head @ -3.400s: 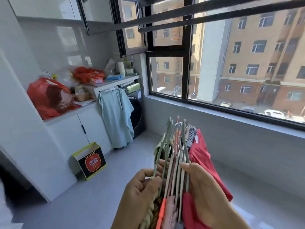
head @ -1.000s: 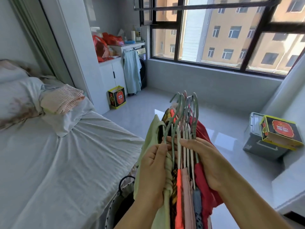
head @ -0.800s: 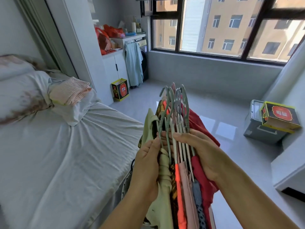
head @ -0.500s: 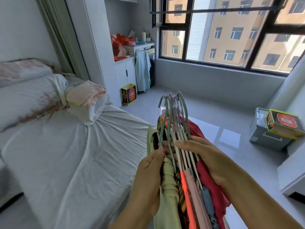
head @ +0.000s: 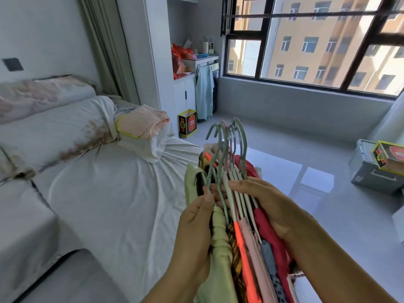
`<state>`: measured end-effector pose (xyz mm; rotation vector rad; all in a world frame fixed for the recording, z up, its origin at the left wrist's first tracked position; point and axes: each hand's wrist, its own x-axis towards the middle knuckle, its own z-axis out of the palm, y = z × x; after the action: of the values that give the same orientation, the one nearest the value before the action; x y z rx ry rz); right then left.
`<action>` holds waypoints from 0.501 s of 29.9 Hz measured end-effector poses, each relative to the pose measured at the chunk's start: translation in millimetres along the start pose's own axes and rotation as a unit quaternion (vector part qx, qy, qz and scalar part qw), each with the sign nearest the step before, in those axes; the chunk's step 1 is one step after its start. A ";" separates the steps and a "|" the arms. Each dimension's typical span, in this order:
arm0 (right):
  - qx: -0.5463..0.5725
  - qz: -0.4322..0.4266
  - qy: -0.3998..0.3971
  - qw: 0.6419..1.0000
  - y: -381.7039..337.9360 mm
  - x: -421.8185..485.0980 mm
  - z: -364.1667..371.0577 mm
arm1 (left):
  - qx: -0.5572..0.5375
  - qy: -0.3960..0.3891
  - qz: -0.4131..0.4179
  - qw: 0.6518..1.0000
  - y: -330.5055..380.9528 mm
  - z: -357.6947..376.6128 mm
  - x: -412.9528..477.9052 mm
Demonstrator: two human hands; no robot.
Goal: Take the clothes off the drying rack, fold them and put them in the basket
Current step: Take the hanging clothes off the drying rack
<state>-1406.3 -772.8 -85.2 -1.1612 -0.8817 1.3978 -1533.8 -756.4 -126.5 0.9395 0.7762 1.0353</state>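
I hold a bundle of clothes on several green and grey hangers [head: 227, 149] in front of me, hooks pointing up. The clothes [head: 247, 248] hang down: pale green, patterned yellow, orange, pink, grey-blue and red pieces. My left hand [head: 196, 228] grips the pale green garment and its hanger at the left of the bundle. My right hand [head: 269, 206] is wrapped round the hanger necks and the red garment on the right. The drying rack bars [head: 306, 15] run high along the window. No basket shows in this frame.
A bed with a white sheet [head: 105, 193], pillows [head: 50, 136] and a folded pink blanket [head: 142, 123] fills the left. A light blue garment [head: 204, 92] hangs on the cabinet by the window. A yellow box [head: 187, 123] stands on the floor; a grey crate [head: 371, 169] sits right.
The view has swung from the window area toward the bed, which now fills the left. Both hands keep the same hold on the hanger bundle. The basket seen below a second ago is out of view.
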 end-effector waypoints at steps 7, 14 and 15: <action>-0.035 0.023 -0.011 0.999 32.2 75.2 67.2 | 0.000 0.023 -0.017 1.000 22.6 -89.1 31.3; -0.106 0.039 -0.058 0.992 30.3 183.0 120.4 | 0.008 0.066 -0.015 0.998 56.0 -162.7 107.0; -0.113 0.040 -0.056 0.991 28.6 198.9 129.3 | 0.005 0.066 -0.015 0.998 63.0 -172.4 119.6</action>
<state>-1530.5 -570.8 -115.0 -1.3094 -1.1065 1.4684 -1668.1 -584.9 -149.9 0.8718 0.9029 1.0750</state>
